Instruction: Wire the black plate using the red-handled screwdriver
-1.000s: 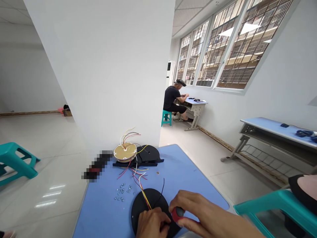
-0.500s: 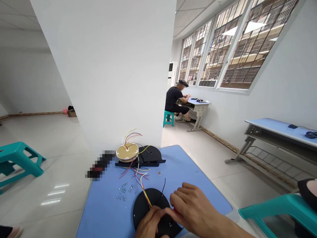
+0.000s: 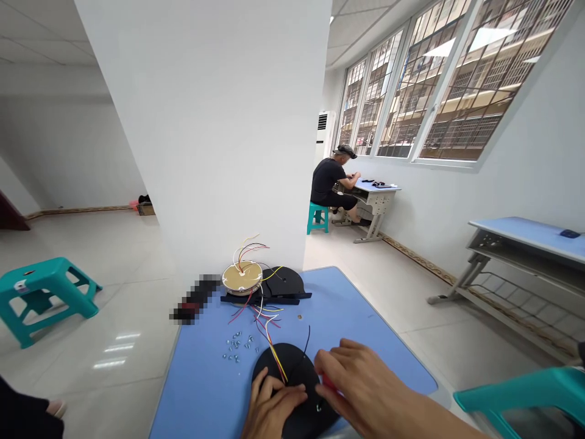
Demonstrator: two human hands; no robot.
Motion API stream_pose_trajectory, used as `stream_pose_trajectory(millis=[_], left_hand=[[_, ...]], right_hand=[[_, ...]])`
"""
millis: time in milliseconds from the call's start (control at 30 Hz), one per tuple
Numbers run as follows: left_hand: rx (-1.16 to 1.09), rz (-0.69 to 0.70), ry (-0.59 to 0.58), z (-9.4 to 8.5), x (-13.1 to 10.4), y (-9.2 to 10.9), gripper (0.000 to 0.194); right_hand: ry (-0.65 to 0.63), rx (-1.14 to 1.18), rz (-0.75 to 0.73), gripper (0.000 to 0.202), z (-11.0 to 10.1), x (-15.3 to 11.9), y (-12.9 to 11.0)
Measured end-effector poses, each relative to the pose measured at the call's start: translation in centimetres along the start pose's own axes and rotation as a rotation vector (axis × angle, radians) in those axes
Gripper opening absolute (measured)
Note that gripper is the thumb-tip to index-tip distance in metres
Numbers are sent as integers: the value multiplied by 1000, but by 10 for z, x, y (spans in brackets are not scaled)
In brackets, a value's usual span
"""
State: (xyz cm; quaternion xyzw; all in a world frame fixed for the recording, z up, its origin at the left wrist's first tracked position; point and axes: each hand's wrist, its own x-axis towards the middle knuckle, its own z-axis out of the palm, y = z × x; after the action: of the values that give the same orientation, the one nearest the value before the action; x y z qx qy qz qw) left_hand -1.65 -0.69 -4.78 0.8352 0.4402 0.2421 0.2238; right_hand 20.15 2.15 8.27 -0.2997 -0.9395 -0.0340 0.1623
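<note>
A round black plastic cover [image 3: 290, 360] lies at the table's near edge, with yellow, white, red and black wires [image 3: 276, 356] running onto it. Pressed on its left part, with the fingers apart, is my left hand [image 3: 274, 399]; its fingertips rest close to the wires. My right hand [image 3: 359, 381] is closed around a red-handled tool [image 3: 329, 383] above the cover's right side. The tool's shaft is hidden by my fingers. A small shiny metal piece [image 3: 319, 407] shows on the cover just below that hand.
Several small silver screws [image 3: 235, 346] lie left of the cover on the blue table [image 3: 201, 372]. Behind them are a gold disc [image 3: 242, 277] with wires and a second black cover [image 3: 286, 282]. A white pillar [image 3: 228, 152] stands behind; a person [image 3: 331, 180] sits at another desk.
My left hand has spread its fingers flatter on the cover. The red handle now shows in my right hand, which has drawn slightly away from the left. The view has shifted a little left.
</note>
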Motion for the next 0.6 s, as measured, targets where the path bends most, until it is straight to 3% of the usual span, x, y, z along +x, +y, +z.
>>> stream_pose_trajectory(millis=[100,200,367,500,600], left_hand=[[-5,-9,15,3,-1,-3,69],[-21,-18,-37,1,0,0,82],[-45,3,-51,1,0,2,91],[-41,19,-16,7,-7,-6,97],[-24,56,7,19,-20,-16,98]], right_hand=[[40,-49,29,28,-6,1,-2],[-54,125,-60,15,-7,3,-3],[11,-47,77,25,-3,4,-1],[-116,183,-23,11,-11,2,-1],[-144,75,61,9,-6,1,1]])
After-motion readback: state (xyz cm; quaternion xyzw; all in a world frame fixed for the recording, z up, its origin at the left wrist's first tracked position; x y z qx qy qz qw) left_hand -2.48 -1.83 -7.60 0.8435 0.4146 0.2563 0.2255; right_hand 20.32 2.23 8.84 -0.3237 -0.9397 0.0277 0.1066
